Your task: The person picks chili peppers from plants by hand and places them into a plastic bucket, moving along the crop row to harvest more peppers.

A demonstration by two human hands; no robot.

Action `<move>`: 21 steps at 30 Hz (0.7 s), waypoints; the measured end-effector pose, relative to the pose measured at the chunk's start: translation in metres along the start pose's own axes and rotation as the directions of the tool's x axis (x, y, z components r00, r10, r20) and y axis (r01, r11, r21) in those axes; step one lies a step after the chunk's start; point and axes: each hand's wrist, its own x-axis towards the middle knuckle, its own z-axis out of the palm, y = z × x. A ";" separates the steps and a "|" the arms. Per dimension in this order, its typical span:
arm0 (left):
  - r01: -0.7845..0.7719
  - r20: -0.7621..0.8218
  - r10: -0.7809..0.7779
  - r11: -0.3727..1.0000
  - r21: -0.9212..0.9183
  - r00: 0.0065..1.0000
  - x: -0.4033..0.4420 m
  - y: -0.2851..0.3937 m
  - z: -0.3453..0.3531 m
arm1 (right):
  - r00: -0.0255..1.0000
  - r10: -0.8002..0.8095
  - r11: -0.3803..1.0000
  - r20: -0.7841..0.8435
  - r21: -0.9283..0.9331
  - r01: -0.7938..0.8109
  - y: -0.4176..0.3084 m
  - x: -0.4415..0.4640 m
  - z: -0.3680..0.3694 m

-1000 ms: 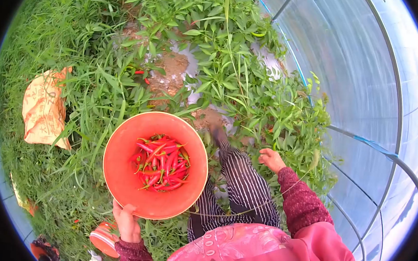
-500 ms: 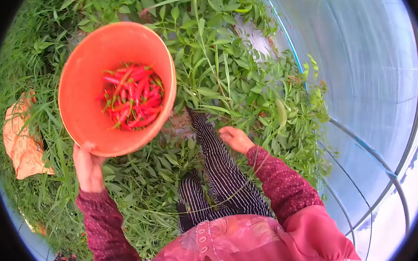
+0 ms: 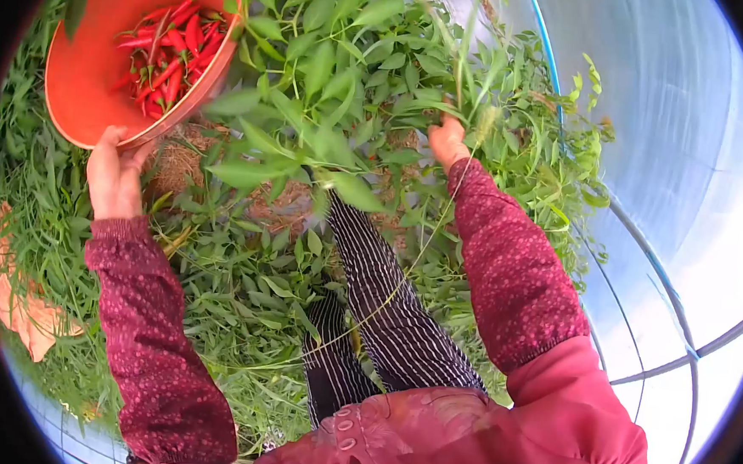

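An orange-red bucket (image 3: 78,86) is tilted toward me at the upper left, with a heap of red chili peppers (image 3: 174,58) in it. My left hand (image 3: 117,174) grips its lower rim, thumb over the edge. At the upper middle, my right hand (image 3: 448,141) reaches into the leafy pepper plants (image 3: 339,68). Its fingers look curled closed among leaves and stems, and the leaves cover their tips, so what they hold cannot be made out. A long grass stalk (image 3: 463,59) rises just above this hand.
A clear plastic sheet wall (image 3: 651,104) with curved pipes (image 3: 655,258) bounds the right side. A crumpled orange-tan sack (image 3: 30,313) lies in the greenery at the left. My legs in striped trousers (image 3: 384,309) stand among plants. Dry straw (image 3: 176,165) covers some ground beneath the bucket.
The bucket and my left hand have shifted up and left in view. My right hand has moved from beside my leg upward into the foliage. Leaves now appear larger in the middle.
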 end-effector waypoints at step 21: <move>-0.888 0.835 -0.301 -0.140 0.439 0.460 -0.062 -0.189 0.208 | 0.816 -0.312 0.945 0.486 0.066 0.321 -0.002 -0.058 0.017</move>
